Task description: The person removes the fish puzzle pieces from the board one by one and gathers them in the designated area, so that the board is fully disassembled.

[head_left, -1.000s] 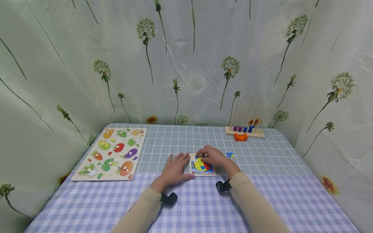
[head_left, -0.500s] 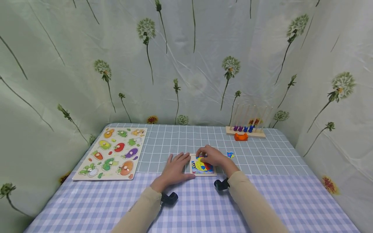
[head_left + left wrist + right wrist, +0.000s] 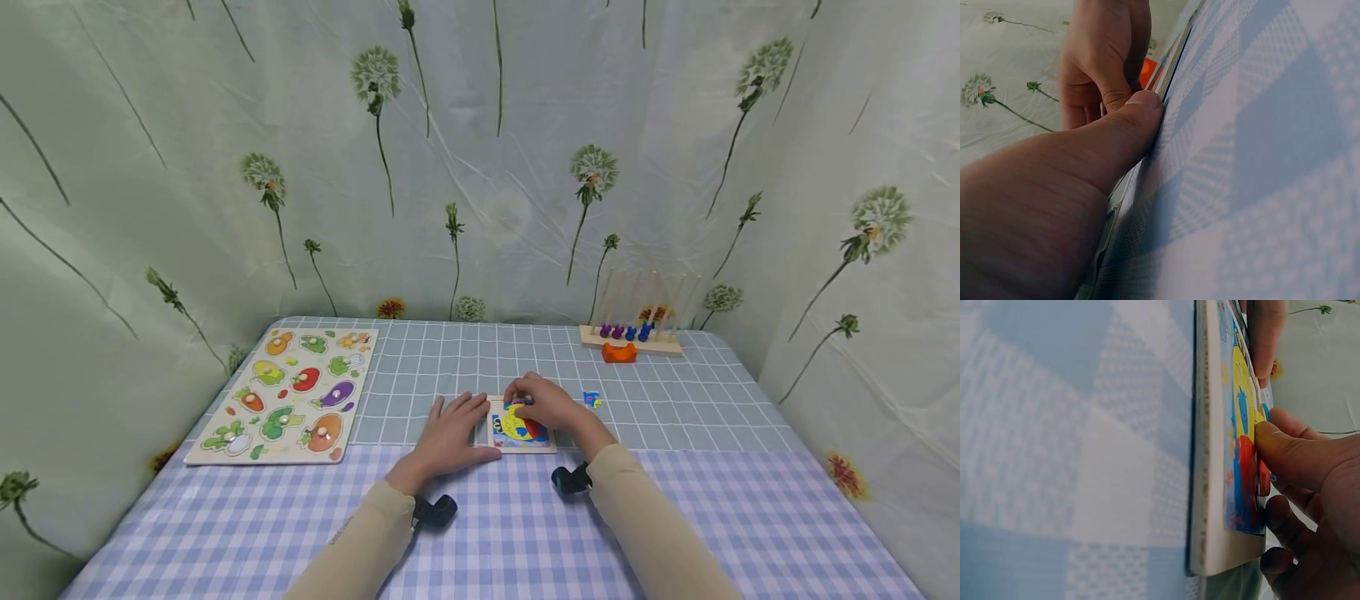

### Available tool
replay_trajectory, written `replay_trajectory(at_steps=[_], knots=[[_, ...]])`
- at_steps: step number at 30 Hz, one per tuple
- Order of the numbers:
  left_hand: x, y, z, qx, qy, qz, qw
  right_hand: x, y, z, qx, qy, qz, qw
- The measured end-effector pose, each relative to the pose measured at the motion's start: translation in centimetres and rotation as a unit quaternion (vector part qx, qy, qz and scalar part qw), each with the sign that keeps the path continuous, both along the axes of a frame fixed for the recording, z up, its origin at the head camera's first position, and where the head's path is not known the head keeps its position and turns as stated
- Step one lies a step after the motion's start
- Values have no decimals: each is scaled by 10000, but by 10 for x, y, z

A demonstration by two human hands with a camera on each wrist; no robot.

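A small wooden-framed jigsaw puzzle (image 3: 521,451) with a yellow, red and blue picture lies on the table in the head view. My left hand (image 3: 450,435) rests at its left side with fingers spread, the thumb (image 3: 1138,115) by the near corner of the frame. Over the upper right of the puzzle, my right hand (image 3: 551,406) pinches a puzzle piece (image 3: 1264,478) between thumb and fingers. In the right wrist view that piece stands slightly proud of the picture; the fingers hide much of it. A loose blue puzzle piece (image 3: 592,400) lies right of the frame.
A large vegetable peg puzzle board (image 3: 288,396) lies at the left. At the back right stands a wooden rack (image 3: 633,343) with upright pegs and purple and blue pieces, an orange piece (image 3: 619,353) in front of it. A patterned curtain (image 3: 495,208) encloses the table.
My right wrist has shifted very slightly left, its fingers staying at the same part of the puzzle. The left hand has kept its place.
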State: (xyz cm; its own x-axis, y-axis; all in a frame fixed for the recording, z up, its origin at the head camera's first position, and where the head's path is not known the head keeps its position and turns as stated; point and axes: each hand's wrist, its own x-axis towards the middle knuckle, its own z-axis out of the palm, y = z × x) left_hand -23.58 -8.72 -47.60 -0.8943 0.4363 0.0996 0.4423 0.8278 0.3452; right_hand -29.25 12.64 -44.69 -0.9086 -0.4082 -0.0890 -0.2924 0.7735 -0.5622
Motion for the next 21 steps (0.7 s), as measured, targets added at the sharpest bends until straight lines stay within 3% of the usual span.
replay_trajectory(at_steps=[10,21], knots=[[0,0,-2,-63,-9,-9,10000,0,2,-4,-88,20,-325,9994],[0,0,0,-34,3,0,10000,0,2,-8,-255,167,-403,9987]])
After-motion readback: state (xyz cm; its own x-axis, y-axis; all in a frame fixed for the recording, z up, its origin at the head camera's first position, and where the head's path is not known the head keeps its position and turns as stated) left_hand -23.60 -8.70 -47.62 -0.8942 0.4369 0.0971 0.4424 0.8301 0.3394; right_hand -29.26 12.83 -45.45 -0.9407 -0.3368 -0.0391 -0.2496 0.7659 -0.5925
